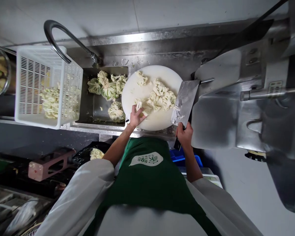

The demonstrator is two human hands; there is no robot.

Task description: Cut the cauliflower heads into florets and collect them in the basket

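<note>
My right hand [185,133] is closed round the dark handle of a cleaver [185,100]. Its broad blade, with pale bits stuck on it, is at the right edge of a round white cutting board [152,124]. At the board's lower left, my left hand [136,117] grips a piece of cauliflower [139,105] between thumb and fingers. Cut cauliflower florets [162,95] lie in a heap between the hand and the blade. Another cluster of florets [142,79] sits apart near the top of the board.
Several cauliflower heads [109,86] lie in the sink [94,113] left of the board. A white plastic basket [72,91] holding florets stands over the sink's left side, under a curved faucet [61,31]. A large metal machine [216,121] takes up the right.
</note>
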